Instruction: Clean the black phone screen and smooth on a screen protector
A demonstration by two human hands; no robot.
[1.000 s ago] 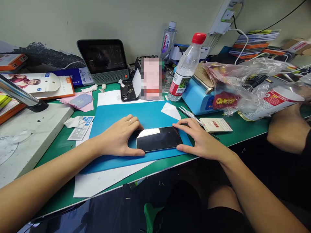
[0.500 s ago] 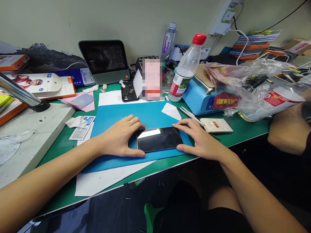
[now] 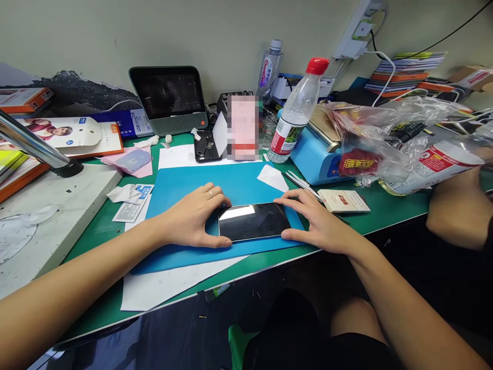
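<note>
A black smartphone (image 3: pixel 256 223) lies flat, screen up, on a blue mat (image 3: pixel 208 177), with a bright reflection near its upper left edge. My left hand (image 3: pixel 198 216), a ring on one finger, grips its left end between thumb and fingers. At the opposite end my right hand (image 3: pixel 308 218) holds the phone's corners, thumb on the near edge and fingertips on the far one. White paper (image 3: pixel 162 293) sticks out from under the mat. A white wipe (image 3: pixel 272 177) rests on the mat's far right corner.
Behind the mat stand a dark smart display (image 3: pixel 167 97), a red-capped bottle (image 3: pixel 295 113) and a blue device (image 3: pixel 316 156). A cigarette pack (image 3: pixel 344 200) lies right of my right hand. Plastic bags (image 3: pixel 385 123) and another person's arm (image 3: pixel 454 205) are at the right, a white lamp base (image 3: pixel 84 205) at the left.
The whole view has shifted very slightly. Both hands keep the same grip, and the phone stays in place on the mat.
</note>
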